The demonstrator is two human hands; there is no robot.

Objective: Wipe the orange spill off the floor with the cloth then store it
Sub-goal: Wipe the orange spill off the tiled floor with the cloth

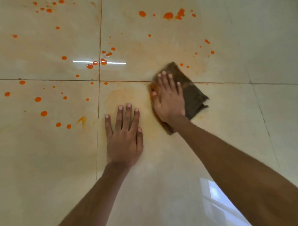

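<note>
A folded brown cloth [191,94] lies flat on the beige tiled floor [164,163], its left edge stained orange. My right hand [168,98] presses down on the cloth with straight, spread fingers. My left hand [123,136] rests flat on the bare tile just left of the cloth, fingers straight, holding nothing. Orange spill drops [90,66] are scattered over the tiles to the left and far side, with larger blobs [168,15] at the top. Pale orange smears [120,97] mark the tile around my hands.
Dark grout lines [99,77] cross the glossy floor. A bright window reflection [217,198] lies near the bottom right, and a thin light reflection [115,63] crosses the drops at the centre. Nothing else stands on the floor in view.
</note>
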